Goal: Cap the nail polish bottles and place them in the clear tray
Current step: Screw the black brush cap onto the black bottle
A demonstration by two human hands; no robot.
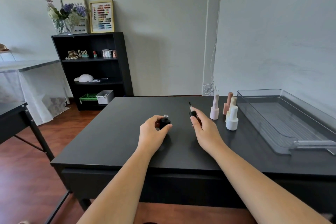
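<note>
A small black nail polish bottle with a bare threaded neck stands upright on the black table. My left hand grips it at its base. My right hand holds the black brush cap, brush tip pointing up and away, a short way right of the bottle. Further right stand capped bottles: a pale pink one, a salmon one, a cream one and a white one. The clear tray lies at the far right, with nothing in it.
A black shelf unit holding small bottles stands against the back wall on the left. Another dark table sits at the left edge. A wall runs close behind the tray. The wooden floor shows left of the table.
</note>
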